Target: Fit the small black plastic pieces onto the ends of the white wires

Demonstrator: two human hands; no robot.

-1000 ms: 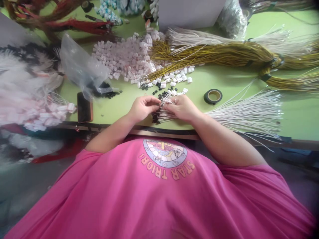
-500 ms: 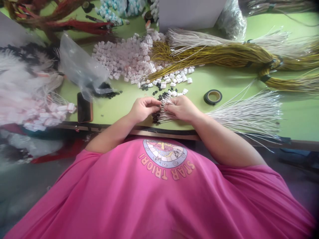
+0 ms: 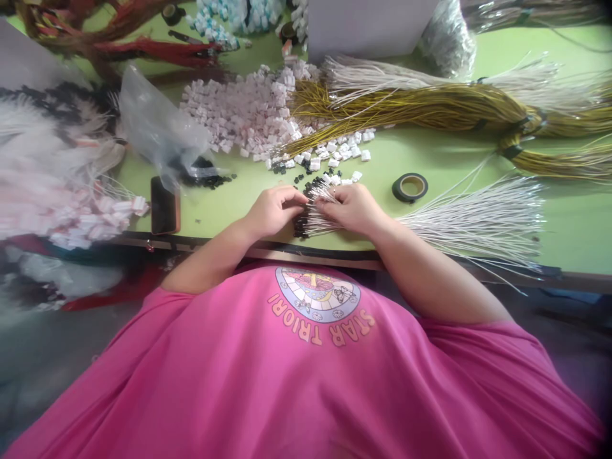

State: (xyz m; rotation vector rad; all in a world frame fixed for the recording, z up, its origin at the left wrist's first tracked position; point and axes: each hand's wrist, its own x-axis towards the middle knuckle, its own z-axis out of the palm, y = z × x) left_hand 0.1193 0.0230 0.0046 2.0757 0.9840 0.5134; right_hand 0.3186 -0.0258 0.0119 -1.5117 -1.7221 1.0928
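Note:
A bundle of thin white wires (image 3: 471, 213) fans out to the right along the table's near side. My right hand (image 3: 356, 207) is closed around the bundle close to its left ends. Small black connectors (image 3: 301, 224) cluster at these ends, some perhaps fitted on the wires. My left hand (image 3: 273, 210) faces them from the left, thumb and fingertips pinched together at the wire ends; whatever it pinches is too small to make out. Just beyond the hands lie several loose white connectors (image 3: 331, 180).
A black tape roll (image 3: 410, 187) lies right of my right hand. Yellow wires (image 3: 430, 108) stretch across the back beside a heap of white connectors (image 3: 239, 111). Leftward are a phone (image 3: 165, 205), a clear plastic bag (image 3: 157, 127) and a pile of white-tipped wires (image 3: 62, 185).
The whole view has shifted slightly. Both hands stay at the wire ends, with only slight finger movement.

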